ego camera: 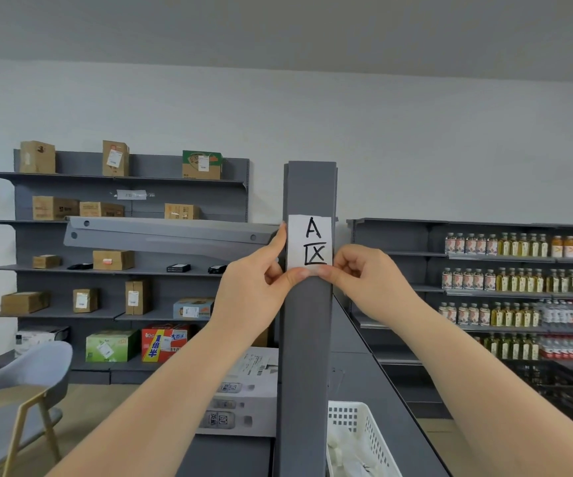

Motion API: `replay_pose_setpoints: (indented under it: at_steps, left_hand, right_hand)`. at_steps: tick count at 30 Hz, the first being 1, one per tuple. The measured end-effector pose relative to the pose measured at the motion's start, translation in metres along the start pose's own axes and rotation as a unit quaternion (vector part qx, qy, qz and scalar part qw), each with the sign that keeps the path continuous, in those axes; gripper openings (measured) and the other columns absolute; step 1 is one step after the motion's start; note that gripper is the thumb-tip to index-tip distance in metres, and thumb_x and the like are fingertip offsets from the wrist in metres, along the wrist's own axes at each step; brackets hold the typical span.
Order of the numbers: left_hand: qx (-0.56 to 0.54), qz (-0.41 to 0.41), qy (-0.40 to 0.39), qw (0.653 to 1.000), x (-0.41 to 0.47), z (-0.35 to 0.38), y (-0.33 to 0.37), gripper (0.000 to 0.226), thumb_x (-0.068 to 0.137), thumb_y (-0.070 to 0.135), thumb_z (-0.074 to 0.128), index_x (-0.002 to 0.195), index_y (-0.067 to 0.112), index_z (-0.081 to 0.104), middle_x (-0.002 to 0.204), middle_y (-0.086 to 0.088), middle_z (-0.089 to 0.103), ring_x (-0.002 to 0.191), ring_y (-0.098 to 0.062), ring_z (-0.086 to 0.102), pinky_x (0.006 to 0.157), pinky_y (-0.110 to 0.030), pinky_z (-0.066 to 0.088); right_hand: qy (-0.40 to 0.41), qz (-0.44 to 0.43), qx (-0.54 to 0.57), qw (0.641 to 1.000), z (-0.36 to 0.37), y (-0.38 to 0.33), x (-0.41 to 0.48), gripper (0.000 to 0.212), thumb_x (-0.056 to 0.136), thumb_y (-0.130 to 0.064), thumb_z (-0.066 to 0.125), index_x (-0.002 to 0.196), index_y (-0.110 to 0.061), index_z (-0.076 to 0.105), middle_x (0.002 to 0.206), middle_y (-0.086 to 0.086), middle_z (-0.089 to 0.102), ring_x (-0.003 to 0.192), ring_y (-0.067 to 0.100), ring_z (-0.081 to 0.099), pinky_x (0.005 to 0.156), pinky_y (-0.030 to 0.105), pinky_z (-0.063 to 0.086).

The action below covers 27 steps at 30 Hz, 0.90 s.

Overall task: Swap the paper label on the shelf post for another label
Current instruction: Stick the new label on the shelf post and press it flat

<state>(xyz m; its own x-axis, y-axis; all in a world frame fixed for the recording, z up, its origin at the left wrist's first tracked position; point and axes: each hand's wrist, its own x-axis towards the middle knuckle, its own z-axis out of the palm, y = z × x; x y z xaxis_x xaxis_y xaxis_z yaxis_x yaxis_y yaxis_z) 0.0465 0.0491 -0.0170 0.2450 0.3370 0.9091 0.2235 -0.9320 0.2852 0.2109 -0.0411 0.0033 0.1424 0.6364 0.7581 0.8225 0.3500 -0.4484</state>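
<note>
A white paper label with a black "A" and a boxed mark sits flat on the front of the grey shelf post. My left hand reaches in from the left; its index finger lies along the label's left edge and its thumb presses the bottom edge. My right hand comes from the right, fingers curled, thumb and fingertip pinching the label's bottom edge where a strip of clear tape seems to lie. Both thumbs almost meet below the label.
A white plastic basket stands low, right of the post. A white carton lies left of it. Grey shelves with cardboard boxes fill the back left, bottle shelves the right. A grey chair stands at lower left.
</note>
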Motion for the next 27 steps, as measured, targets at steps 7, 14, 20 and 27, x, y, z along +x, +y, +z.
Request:
replay_pose_setpoints:
  at_steps: [7, 14, 20, 27]
  left_hand:
    - [-0.047, -0.068, -0.081, 0.993, 0.003, -0.010, 0.000, 0.068, 0.089, 0.028, 0.063, 0.142, 0.043, 0.022, 0.075, -0.002, 0.070, 0.065, -0.004, 0.065, 0.053, -0.004, 0.046]
    - [-0.088, -0.129, -0.143, 0.977, 0.010, -0.023, 0.007, 0.068, 0.088, 0.017, 0.064, 0.142, 0.042, 0.032, 0.073, 0.004, 0.070, 0.054, -0.002, 0.067, 0.045, -0.015, 0.051]
    - [-0.112, -0.141, -0.160, 0.971, 0.014, -0.027, 0.008, 0.067, 0.088, 0.013, 0.064, 0.142, 0.038, 0.034, 0.072, -0.002, 0.071, 0.053, -0.005, 0.067, 0.047, -0.016, 0.053]
    - [-0.112, -0.136, -0.140, 0.974, 0.010, -0.022, 0.006, 0.063, 0.091, 0.013, 0.061, 0.143, 0.035, 0.035, 0.069, -0.001, 0.069, 0.051, -0.004, 0.066, 0.050, -0.014, 0.053]
  right_hand:
    - [-0.066, 0.022, 0.036, 0.997, -0.007, 0.004, 0.005, 0.027, 0.087, -0.025, 0.065, 0.073, -0.004, 0.055, 0.056, 0.008, 0.055, 0.050, 0.013, 0.044, 0.057, 0.028, 0.038]
    - [-0.109, 0.053, 0.106, 0.987, -0.010, 0.011, 0.013, 0.021, 0.088, -0.015, 0.064, 0.072, -0.003, 0.060, 0.054, 0.002, 0.061, 0.049, 0.014, 0.053, 0.048, 0.023, 0.047]
    - [-0.149, 0.062, 0.151, 0.975, -0.014, 0.007, 0.017, 0.019, 0.090, -0.008, 0.059, 0.072, -0.004, 0.060, 0.057, 0.010, 0.061, 0.050, 0.021, 0.052, 0.047, 0.026, 0.048]
    - [-0.127, 0.072, 0.200, 0.969, -0.005, 0.010, 0.011, 0.025, 0.095, -0.011, 0.052, 0.071, -0.007, 0.054, 0.057, 0.012, 0.056, 0.045, 0.017, 0.050, 0.043, 0.024, 0.045]
